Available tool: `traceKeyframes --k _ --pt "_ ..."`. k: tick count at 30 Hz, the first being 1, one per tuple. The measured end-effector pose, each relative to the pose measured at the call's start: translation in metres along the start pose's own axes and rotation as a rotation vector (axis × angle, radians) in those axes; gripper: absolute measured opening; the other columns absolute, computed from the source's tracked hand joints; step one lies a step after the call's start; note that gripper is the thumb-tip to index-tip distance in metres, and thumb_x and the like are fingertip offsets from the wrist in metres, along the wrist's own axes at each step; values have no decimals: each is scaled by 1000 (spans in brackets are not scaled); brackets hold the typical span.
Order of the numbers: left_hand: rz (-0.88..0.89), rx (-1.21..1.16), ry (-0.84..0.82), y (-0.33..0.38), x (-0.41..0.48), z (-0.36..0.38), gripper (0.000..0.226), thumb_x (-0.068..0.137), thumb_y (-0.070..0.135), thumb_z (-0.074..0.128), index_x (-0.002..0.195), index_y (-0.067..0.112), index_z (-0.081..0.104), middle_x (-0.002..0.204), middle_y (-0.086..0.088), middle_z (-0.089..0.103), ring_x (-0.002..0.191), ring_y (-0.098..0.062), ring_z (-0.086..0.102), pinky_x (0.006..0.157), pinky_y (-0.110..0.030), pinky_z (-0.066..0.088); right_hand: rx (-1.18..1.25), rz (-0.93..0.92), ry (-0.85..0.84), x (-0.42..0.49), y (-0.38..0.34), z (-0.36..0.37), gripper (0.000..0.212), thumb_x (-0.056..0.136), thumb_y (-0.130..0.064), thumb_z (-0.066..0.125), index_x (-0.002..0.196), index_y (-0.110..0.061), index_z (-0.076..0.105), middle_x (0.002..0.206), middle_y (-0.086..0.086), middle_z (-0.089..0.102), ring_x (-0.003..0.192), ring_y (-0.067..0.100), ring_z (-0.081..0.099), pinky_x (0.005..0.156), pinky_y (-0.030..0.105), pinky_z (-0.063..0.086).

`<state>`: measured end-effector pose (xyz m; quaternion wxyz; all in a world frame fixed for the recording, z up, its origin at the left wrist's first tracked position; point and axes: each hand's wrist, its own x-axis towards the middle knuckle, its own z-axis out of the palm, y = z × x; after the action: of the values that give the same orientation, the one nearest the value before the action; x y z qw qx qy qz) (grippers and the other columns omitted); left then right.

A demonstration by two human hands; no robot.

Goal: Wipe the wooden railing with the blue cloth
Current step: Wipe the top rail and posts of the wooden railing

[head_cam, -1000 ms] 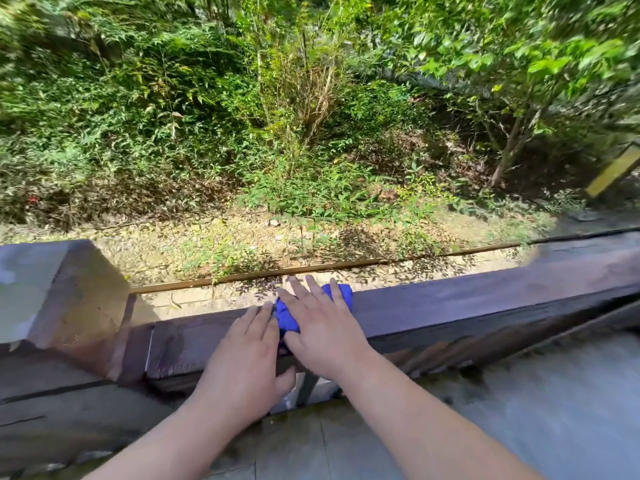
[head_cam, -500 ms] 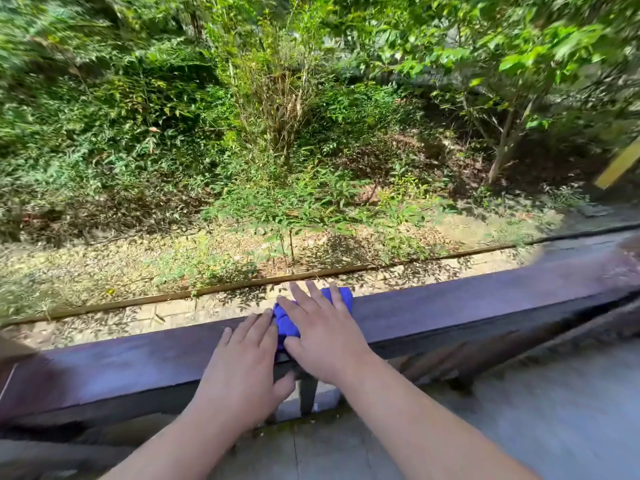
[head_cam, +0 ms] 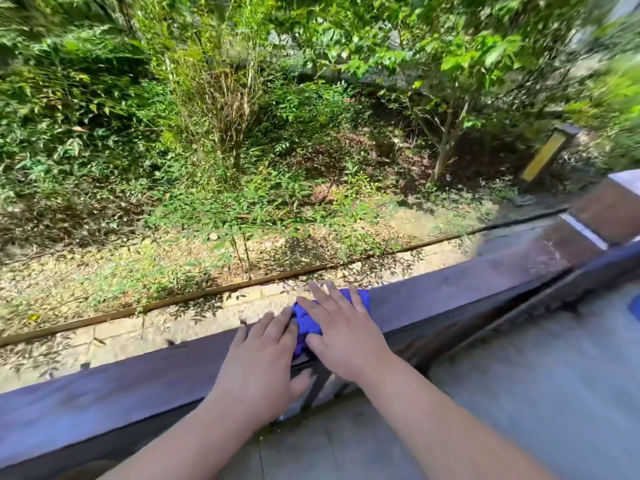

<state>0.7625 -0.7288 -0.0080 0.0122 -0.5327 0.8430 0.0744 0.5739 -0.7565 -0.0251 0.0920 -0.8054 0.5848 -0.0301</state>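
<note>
Just below the frame's centre, the cloth [head_cam: 306, 323] lies bunched on the railing [head_cam: 450, 292], pinned under the right hand [head_cam: 341, 336], whose spread fingers [head_cam: 320, 294] lie flat over it. The left hand [head_cam: 261, 362] presses flat beside it, fingers [head_cam: 273, 322] together, tips touching the cloth's left edge. Neither hand grips.

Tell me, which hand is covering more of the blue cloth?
The right hand. It lies flat on top of the blue cloth, while the left hand sits beside it on the wooden railing, touching only its edge.
</note>
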Motion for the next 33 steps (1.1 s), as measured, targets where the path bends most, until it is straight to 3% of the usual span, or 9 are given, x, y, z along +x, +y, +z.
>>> traceKeyframes --k 4,15,27,33 --pt "51 -5 15 10 9 0 86 77 68 34 151 23 31 162 1 21 144 -26 25 115 -49 23 -10 40 -22 -5 15 -5 70 94 -44 35 163 -36 22 174 -7 8 159 19 -4 126 52 -11" --pt "133 15 -3 52 40 0 83 79 66 34 150 23 32 154 2 37 141 -25 29 114 -48 26 -4 91 17 -24 70 -5 72 91 -49 22 162 -40 21 173 -7 12 159 19 -3 126 52 -12" --pt "139 45 -27 171 109 5 82 79 64 35 151 23 31 155 0 34 142 -28 27 113 -50 28 38 74 16 -54 201 -32 78 86 -50 16 162 -37 22 173 -5 12 159 21 -2 125 51 -16" --pt "72 37 -39 239 153 10 83 78 67 33 150 25 32 157 1 32 142 -26 26 113 -48 29 33 18 31 -64 281 -46 65 100 -41 38 163 -35 23 174 -2 11 159 19 -5 120 45 -24"
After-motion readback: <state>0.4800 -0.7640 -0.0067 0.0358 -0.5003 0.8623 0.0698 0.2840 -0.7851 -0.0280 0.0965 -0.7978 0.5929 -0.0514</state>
